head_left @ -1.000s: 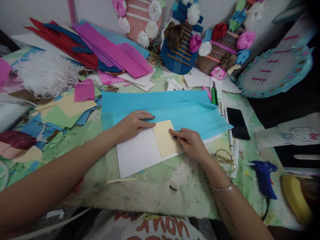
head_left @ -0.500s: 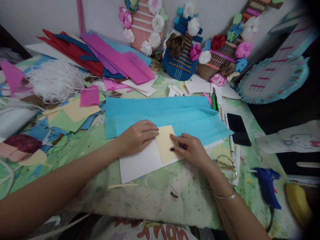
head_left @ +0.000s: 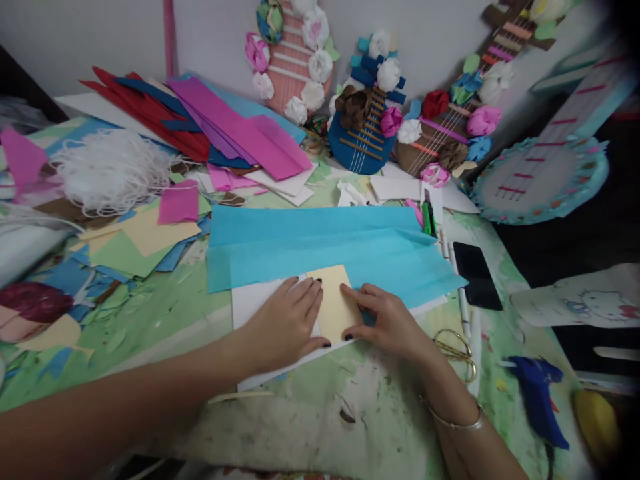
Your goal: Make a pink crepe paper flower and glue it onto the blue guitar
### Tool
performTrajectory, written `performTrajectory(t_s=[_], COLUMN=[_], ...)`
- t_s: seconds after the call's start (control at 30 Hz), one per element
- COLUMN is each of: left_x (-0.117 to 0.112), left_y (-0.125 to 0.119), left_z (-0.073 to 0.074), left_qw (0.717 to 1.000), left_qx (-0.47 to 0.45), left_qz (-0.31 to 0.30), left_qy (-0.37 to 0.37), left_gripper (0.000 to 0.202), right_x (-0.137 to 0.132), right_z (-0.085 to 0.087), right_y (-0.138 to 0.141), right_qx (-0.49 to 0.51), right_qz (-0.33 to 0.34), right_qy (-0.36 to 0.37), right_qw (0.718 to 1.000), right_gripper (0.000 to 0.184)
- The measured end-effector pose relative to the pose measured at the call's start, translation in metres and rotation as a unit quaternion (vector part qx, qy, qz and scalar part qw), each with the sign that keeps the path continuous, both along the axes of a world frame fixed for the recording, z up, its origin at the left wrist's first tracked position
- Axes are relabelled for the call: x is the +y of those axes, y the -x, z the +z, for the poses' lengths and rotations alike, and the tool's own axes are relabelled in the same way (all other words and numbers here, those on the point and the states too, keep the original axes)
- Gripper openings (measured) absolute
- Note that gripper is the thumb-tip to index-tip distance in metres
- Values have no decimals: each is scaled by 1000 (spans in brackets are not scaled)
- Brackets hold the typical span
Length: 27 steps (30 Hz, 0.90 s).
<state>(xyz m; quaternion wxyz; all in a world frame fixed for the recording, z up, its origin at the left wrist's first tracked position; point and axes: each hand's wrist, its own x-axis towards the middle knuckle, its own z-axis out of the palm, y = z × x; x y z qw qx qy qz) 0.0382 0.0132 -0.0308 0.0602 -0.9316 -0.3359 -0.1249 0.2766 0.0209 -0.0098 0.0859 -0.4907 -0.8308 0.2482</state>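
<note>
A small cream paper rectangle [head_left: 334,303] lies on a white sheet [head_left: 255,297] in front of me. My left hand [head_left: 293,320] lies flat over the white sheet, its fingertips and thumb on the cream paper's left edge. My right hand [head_left: 385,320] touches the paper's right edge with index fingertip and thumb spread apart; its other fingers are curled under and partly hidden. Behind both hands stretches a creased blue paper sheet [head_left: 310,233], overlapping the white sheet.
Gold-handled scissors [head_left: 456,353], a black phone [head_left: 477,277] and a blue glue gun [head_left: 537,393] lie right. White string [head_left: 110,170] and paper scraps [head_left: 140,247] cover the left. Coloured sheets [head_left: 240,133] and flower-decorated paper instruments [head_left: 363,140] stand at the back.
My left hand has shifted down and flattened, its thumb now out on the cream paper's lower left. My right thumb has slid lower along the right edge. The view has tilted slightly up.
</note>
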Motion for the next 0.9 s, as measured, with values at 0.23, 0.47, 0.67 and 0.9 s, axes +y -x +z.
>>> performTrajectory(t_s=[0.23,0.47,0.67,0.9], left_x=[-17,-18,-18,-17], left_y=[-7,-8,-9,-8], left_z=[0,-6,-6,-5], left_qw=[998,999,999,996], left_qx=[26,-15,-25,-62], left_qz=[23,34,31,41], left_qy=[49,23,21,38], left_gripper=[89,83,78,74], right_x=[-1,1,0,-3], right_z=[7,4,4,3], right_y=[-2,-4,-6,-6], right_qx=[4,22,30,48], right_qz=[33,37,39,27], right_qy=[23,45,52,66], right_qw=[999,998,997,996], right_gripper=[82,78,75,73])
